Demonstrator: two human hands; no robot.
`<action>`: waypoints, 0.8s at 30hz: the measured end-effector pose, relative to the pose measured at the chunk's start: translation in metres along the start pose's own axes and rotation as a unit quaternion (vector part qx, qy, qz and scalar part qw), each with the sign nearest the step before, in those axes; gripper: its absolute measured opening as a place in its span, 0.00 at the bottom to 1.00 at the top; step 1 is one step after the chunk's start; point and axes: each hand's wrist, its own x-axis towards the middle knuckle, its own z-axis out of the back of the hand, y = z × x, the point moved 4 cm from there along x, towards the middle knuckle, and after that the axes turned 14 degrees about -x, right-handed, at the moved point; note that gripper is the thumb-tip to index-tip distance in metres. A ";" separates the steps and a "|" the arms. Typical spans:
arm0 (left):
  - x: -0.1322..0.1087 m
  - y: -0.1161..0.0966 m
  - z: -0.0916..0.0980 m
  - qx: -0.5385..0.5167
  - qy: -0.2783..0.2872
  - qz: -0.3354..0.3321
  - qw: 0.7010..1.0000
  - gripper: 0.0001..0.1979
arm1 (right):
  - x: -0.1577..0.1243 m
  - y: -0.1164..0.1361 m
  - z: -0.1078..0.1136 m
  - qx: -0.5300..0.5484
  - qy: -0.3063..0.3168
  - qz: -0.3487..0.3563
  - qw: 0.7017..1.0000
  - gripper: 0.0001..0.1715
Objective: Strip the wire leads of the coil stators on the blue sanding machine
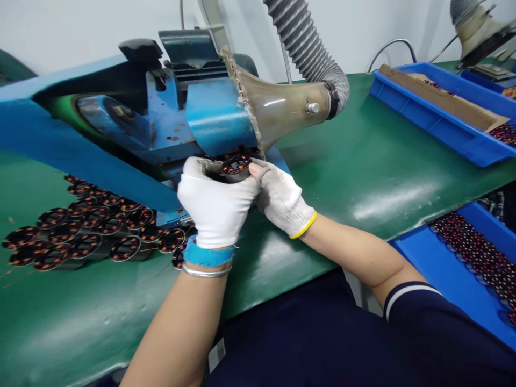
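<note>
Both gloved hands close round one motor stator (236, 167), a dark metal ring with copper windings inside. My left hand (217, 196), in a white glove with a blue band at the wrist, wraps its near and left side. From the right, my right hand (280, 193), in a knit glove with a yellow cuff, grips it with a bare thumb tip on the rim. The stator is right under the blue guard (221, 115) of a belt-driven machine; whether it touches the machine is hidden. Part of its lower body is behind the fingers.
Several similar stators (86, 244) stand grouped at left on the green table (322, 172). A cone-shaped hood (288, 105) joins a grey ribbed hose (310, 40). One blue bin (435, 115) with cardboard sits back right; another blue bin (427, 258) holding rows of parts is lower right.
</note>
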 end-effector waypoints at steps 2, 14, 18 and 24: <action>-0.006 0.006 0.002 -0.006 -0.015 -0.007 1.000 0.29 | -0.001 -0.004 0.004 -0.014 -0.007 0.008 1.000 0.33; -0.062 0.028 0.051 -0.162 0.028 -0.052 0.985 0.33 | -0.026 0.005 0.030 -0.230 0.117 0.127 0.958 0.48; -0.070 0.067 0.133 -0.104 -0.024 0.053 0.993 0.34 | -0.036 0.007 0.032 -0.262 0.114 0.163 0.944 0.46; -0.087 0.129 0.258 -0.167 -0.126 0.227 0.951 0.34 | -0.061 0.010 0.027 -0.275 0.097 0.253 0.923 0.33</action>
